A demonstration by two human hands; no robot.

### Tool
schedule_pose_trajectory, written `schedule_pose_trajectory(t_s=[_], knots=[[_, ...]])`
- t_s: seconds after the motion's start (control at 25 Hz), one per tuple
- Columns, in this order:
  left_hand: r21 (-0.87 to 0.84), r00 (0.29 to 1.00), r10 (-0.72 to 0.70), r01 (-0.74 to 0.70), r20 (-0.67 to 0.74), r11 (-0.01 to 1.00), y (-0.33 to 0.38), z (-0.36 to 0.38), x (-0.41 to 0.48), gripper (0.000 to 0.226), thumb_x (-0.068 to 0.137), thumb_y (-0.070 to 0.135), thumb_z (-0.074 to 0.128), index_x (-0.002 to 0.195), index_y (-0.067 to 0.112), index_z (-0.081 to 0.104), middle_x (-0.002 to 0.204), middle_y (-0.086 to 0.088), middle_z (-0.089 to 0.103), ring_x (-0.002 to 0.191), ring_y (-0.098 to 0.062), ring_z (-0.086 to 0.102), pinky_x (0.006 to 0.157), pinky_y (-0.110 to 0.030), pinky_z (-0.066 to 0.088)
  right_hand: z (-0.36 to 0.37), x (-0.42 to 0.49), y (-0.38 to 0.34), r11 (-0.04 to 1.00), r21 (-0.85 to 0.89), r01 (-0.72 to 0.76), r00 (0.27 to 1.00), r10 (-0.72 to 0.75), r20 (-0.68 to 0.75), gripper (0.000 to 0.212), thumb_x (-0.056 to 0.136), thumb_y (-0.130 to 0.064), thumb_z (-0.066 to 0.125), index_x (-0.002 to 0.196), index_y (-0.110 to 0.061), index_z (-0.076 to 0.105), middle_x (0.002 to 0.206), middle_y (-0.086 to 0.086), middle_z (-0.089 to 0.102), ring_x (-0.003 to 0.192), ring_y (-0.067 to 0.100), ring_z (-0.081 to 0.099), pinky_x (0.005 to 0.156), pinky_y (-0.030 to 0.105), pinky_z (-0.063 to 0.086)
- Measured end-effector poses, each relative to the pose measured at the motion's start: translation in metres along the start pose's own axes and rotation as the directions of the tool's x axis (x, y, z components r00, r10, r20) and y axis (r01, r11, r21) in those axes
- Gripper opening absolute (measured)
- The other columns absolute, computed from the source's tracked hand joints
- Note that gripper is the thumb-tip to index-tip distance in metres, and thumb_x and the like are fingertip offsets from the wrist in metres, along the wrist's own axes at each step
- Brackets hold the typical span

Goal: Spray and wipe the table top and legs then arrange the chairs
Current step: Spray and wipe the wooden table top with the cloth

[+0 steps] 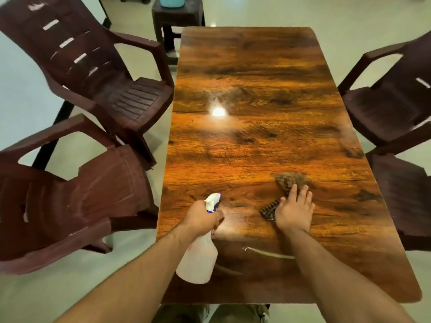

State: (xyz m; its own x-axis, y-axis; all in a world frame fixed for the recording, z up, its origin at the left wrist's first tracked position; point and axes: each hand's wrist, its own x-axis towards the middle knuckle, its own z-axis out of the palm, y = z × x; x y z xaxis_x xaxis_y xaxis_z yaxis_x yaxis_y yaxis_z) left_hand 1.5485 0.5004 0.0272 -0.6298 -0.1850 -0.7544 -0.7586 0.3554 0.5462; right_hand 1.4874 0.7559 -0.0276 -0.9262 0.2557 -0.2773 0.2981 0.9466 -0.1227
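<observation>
A long glossy wooden table [256, 94] runs away from me. My left hand [202, 217] grips the neck of a white spray bottle [198, 259] with a white and blue nozzle, held just above the table's near left part and aimed forward. My right hand [294, 210] lies flat with straight fingers on a dark brown checked cloth [291, 180], pressing it to the table top. A faint mist hangs over the middle of the table near a bright light reflection.
Two maroon plastic armchairs [77, 194] [112, 73] stand at the left, turned at angles. Two darker chairs [396, 108] [405, 201] stand at the right. A dark stool [177, 17] with a teal container stands beyond the far end. A pale tiled floor lies all around.
</observation>
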Motion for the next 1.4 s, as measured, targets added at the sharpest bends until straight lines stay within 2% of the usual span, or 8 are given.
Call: schedule_pose_trajectory(t_s=[0.08,0.28,0.48,0.56,0.8,1.04,1.28,1.4], knots=[[-0.02,1.0,0.026,-0.026,0.013,0.999,-0.013,-0.016,0.0,0.046,0.096,0.028,0.07,0.135,0.011,0.05,0.108,-0.015,0.073,0.074,-0.022,0.066,0.076,-0.041,0.061,0.007,-0.012,-0.04,0.998,0.033,-0.057,0.998,0.056,0.03,0.062,0.104,-0.034,0.026,0.16,-0.017,0.007,0.167,0.016,-0.003,0.153,0.034,-0.003,0.123,0.048,0.005],[-0.062,1.0,0.008,-0.008,-0.005,0.998,-0.047,-0.052,-0.002,0.041,0.093,0.034,0.074,0.121,0.006,0.062,0.092,-0.009,0.076,0.059,-0.014,0.065,0.069,-0.037,0.061,0.052,-0.121,-0.097,0.708,-0.024,0.706,0.702,-0.694,0.159,0.058,0.105,-0.04,0.019,0.159,-0.025,0.007,0.167,0.003,-0.007,0.152,0.021,-0.017,0.123,0.043,-0.011],[-0.114,1.0,-0.013,0.011,-0.016,0.993,-0.076,-0.08,-0.014,0.032,0.095,0.027,0.073,0.117,0.007,0.059,0.087,-0.011,0.074,0.052,-0.017,0.064,0.061,-0.038,0.061,0.034,-0.067,-0.081,0.997,-0.016,0.069,0.998,-0.069,-0.008,0.062,0.104,-0.038,0.022,0.16,-0.015,0.008,0.167,0.014,-0.004,0.154,0.03,-0.005,0.124,0.049,-0.001],[-0.153,0.999,-0.004,-0.003,-0.045,0.988,-0.09,-0.093,-0.02,0.025,0.096,0.022,0.07,0.112,0.003,0.063,0.081,-0.015,0.071,0.051,-0.02,0.061,0.062,-0.041,0.061,0.045,-0.078,-0.135,0.989,0.015,0.144,0.99,-0.144,0.004,0.062,0.104,-0.032,0.022,0.16,-0.012,0.005,0.166,0.017,-0.005,0.154,0.033,-0.006,0.124,0.047,-0.003],[-0.122,0.989,0.066,-0.083,-0.135,0.989,-0.096,-0.115,-0.035,0.027,0.096,0.028,0.072,0.096,0.001,0.07,0.084,-0.021,0.074,0.055,-0.019,0.062,0.056,-0.026,0.053,0.066,-0.154,-0.168,0.513,0.031,0.858,0.492,-0.837,0.24,0.059,0.105,-0.034,0.022,0.16,-0.022,0.005,0.166,0.001,-0.013,0.153,0.018,-0.015,0.125,0.04,-0.006],[-0.089,0.993,0.071,-0.079,-0.094,0.993,-0.101,-0.09,-0.044,0.032,0.092,0.036,0.075,0.106,0.011,0.063,0.093,-0.018,0.075,0.061,-0.023,0.065,0.073,-0.05,0.061,0.055,-0.125,-0.156,0.94,-0.009,0.341,0.933,-0.337,0.124,0.065,0.103,-0.033,0.025,0.159,-0.017,-0.002,0.164,0.012,-0.017,0.153,0.028,-0.013,0.125,0.047,-0.002],[-0.057,0.991,0.078,-0.085,-0.11,0.995,-0.1,-0.073,-0.052,0.039,0.093,0.034,0.074,0.119,0.006,0.064,0.091,-0.012,0.073,0.066,-0.019,0.065,0.065,-0.037,0.057,0.067,-0.194,-0.139,0.362,0.095,0.927,0.313,-0.888,0.336,0.06,0.099,-0.027,0.041,0.157,-0.025,0.024,0.167,0.001,0.007,0.154,0.021,-0.005,0.123,0.042,-0.011],[-0.037,0.994,0.086,-0.089,-0.066,0.995,-0.087,-0.05,-0.055,0.036,0.093,0.037,0.074,0.111,0.008,0.064,0.096,-0.018,0.075,0.058,-0.02,0.065,0.068,-0.042,0.061,0.055,-0.149,-0.068,0.601,-0.002,0.799,0.59,-0.784,0.194,0.058,0.102,-0.027,0.035,0.158,-0.028,0.023,0.167,-0.001,0.001,0.154,0.02,-0.003,0.124,0.045,-0.005]])
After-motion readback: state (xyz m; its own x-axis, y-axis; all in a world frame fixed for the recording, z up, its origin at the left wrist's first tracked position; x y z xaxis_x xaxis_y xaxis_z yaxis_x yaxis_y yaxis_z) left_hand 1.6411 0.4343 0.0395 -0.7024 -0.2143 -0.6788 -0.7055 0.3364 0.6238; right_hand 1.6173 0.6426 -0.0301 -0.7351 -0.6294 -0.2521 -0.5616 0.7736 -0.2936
